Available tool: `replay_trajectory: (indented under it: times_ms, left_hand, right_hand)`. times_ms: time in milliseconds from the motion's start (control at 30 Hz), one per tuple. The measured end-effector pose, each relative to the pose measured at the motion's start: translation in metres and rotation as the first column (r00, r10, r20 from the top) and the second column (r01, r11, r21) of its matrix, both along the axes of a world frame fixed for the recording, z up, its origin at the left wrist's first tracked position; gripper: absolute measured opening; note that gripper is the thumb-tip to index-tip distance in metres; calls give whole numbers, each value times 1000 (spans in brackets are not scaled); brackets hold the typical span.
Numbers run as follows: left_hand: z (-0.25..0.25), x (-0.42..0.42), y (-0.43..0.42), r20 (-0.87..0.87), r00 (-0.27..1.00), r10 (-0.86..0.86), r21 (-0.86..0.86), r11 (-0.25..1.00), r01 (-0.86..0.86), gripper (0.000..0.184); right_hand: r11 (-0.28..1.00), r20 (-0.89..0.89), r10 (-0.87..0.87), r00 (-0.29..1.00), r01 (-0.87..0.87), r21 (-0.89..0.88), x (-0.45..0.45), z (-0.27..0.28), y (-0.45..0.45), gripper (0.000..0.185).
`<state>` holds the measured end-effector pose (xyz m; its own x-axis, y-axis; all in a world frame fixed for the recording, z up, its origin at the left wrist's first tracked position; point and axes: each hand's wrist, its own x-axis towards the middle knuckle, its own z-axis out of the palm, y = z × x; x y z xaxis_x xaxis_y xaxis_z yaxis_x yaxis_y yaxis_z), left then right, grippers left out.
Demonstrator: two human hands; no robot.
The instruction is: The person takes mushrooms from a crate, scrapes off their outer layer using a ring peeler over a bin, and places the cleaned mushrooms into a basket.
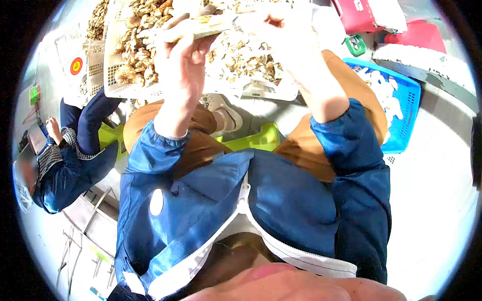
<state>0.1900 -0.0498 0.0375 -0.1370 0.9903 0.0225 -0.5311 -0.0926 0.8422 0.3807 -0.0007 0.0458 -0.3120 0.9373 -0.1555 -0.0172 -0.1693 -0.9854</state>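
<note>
My left hand [188, 45] is wrapped round a long pale mushroom [201, 27], held nearly level above the white crate at the top. My right hand [286, 37] is at the mushroom's right end, its fingers pressed together; glare hides what they grip. Under both hands the white crate [150, 91] holds brown mushrooms [138, 62] on the left and pale pieces with trimmings [248, 60] towards the right.
A blue basket [410, 113] with white pieces stands at the right. Beyond it are a green container [355, 45] and red bags [354, 15]. A lime-green stool [263, 138] lies below the crate. Another person [75, 165] sits at the far left.
</note>
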Motion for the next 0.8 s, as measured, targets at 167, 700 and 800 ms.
replay_trajectory:
  times_ms: [167,700,800]
  left_hand:
    - [-1,-4,2,33,999,10,5,1000,-10,40]
    - [-14,0,-6,-309,946,92,68,995,-75,41]
    - [-17,2,-8,-423,900,107,223,975,-12,39]
  right_hand:
    - [989,-10,-104,995,105,100,3,-3,9,18]
    - [999,-182,-3,983,9,31,-9,-6,-3,18]
    - [993,-189,56,980,-35,112,-18,-15,-3,16]
